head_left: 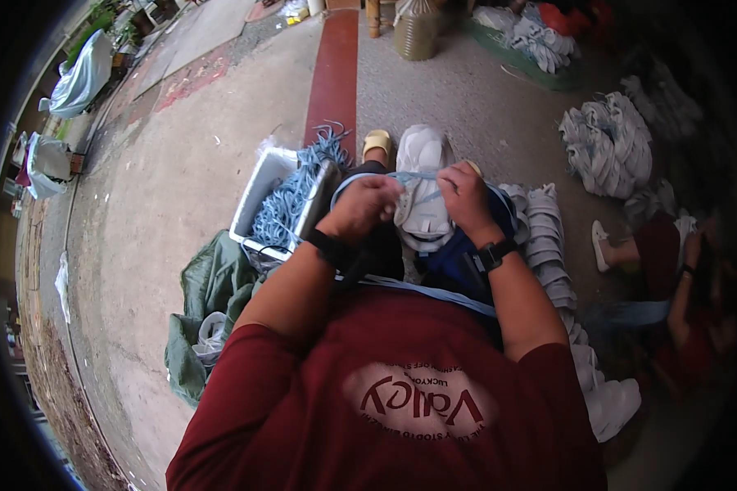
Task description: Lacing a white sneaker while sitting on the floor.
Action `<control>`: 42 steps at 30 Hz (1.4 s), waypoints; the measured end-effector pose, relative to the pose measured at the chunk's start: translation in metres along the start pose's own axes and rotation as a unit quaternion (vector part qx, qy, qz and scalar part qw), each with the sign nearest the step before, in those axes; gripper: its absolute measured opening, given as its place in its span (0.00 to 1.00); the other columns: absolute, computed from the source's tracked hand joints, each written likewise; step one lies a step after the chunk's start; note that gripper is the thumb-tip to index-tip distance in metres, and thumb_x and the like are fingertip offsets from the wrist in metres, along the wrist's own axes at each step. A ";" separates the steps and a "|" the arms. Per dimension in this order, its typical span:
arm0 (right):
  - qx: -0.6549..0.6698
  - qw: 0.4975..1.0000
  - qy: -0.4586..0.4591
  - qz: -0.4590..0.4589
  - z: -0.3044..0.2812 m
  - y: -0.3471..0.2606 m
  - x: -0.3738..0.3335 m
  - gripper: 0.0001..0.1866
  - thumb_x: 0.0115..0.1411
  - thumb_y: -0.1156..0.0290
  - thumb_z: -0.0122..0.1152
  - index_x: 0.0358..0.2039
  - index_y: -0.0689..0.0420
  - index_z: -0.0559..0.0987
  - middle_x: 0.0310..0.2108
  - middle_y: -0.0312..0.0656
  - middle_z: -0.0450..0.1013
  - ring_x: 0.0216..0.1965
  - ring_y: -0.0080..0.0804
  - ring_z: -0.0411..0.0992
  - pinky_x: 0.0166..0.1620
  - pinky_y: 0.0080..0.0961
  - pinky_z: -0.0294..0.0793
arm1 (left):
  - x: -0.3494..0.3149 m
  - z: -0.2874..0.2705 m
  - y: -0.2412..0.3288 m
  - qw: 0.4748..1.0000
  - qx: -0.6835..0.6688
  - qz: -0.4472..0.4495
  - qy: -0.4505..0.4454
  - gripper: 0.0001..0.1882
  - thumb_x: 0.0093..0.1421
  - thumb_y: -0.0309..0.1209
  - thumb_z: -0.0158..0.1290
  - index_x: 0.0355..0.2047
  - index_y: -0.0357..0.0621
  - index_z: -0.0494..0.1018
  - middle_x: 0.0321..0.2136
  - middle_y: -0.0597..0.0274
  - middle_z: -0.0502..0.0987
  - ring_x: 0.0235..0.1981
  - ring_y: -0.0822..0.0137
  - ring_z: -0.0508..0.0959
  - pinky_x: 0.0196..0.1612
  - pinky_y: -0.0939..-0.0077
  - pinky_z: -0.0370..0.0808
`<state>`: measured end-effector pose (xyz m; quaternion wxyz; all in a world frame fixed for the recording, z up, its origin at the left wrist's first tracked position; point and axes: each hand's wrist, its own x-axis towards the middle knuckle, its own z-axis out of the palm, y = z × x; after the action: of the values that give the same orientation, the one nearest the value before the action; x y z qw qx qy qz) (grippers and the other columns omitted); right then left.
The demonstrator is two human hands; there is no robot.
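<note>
A white shoe (422,214) rests on my lap, its toe pointing away from me. My left hand (367,206) is at the shoe's left side, fingers pinched and slightly smeared by motion. A light blue shoelace (409,176) stretches across the shoe between my hands. On the right side, my right hand (467,196) is closed with its fingers bent, at the lace's other end. Both hands appear to grip the lace, though the fingertips are partly hidden.
Left of my legs stands a white foam box (243,214) heaped with blue laces (282,209). Beside it lies a green sack (209,274) with white shoes. A row of nested white shoes (546,237) runs along my right. Beyond are a shoe pile (606,143) and another person (684,295).
</note>
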<state>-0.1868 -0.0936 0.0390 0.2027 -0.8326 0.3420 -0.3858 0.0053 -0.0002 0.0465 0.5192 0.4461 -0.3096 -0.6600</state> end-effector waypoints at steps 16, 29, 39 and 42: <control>-0.055 0.991 -0.120 0.032 0.017 -0.006 -0.002 0.18 0.44 0.74 0.64 0.38 0.60 0.77 0.31 0.51 0.69 0.36 0.49 0.69 0.40 0.36 0.70 | 0.055 0.005 -0.023 0.992 -0.023 0.068 0.104 0.06 0.53 0.17 0.53 0.22 0.39 0.68 0.19 0.63 0.73 0.18 0.74 0.73 0.22 0.83 0.72; -0.067 0.994 -0.070 -0.048 0.026 0.001 -0.002 0.03 0.43 0.76 0.59 0.22 0.59 0.75 0.25 0.49 0.67 0.31 0.47 0.68 0.34 0.39 0.68 | 0.064 0.011 -0.042 0.870 0.374 0.223 0.233 0.04 0.48 0.27 0.52 0.23 0.40 0.72 0.20 0.48 0.74 0.24 0.58 0.78 0.29 0.66 0.72; -0.082 0.994 -0.077 -0.002 0.029 0.000 -0.010 0.06 0.48 0.76 0.51 0.23 0.59 0.78 0.24 0.47 0.70 0.33 0.46 0.68 0.37 0.38 0.67 | 0.056 0.018 -0.042 0.849 0.424 0.171 0.264 0.11 0.46 0.36 0.59 0.20 0.41 0.74 0.19 0.52 0.76 0.23 0.57 0.77 0.27 0.67 0.73; -0.103 0.991 -0.081 0.004 0.031 0.003 -0.007 0.06 0.49 0.77 0.51 0.25 0.60 0.77 0.26 0.49 0.69 0.35 0.47 0.68 0.39 0.38 0.67 | 0.063 0.019 -0.040 0.733 0.622 0.209 0.181 0.12 0.50 0.38 0.53 0.22 0.41 0.75 0.22 0.51 0.76 0.26 0.56 0.77 0.31 0.66 0.74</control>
<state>-0.1673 -0.0877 0.0146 0.1445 -0.8761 0.3656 -0.2791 -0.0327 -0.0506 0.0029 0.2967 0.7044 -0.6366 -0.1023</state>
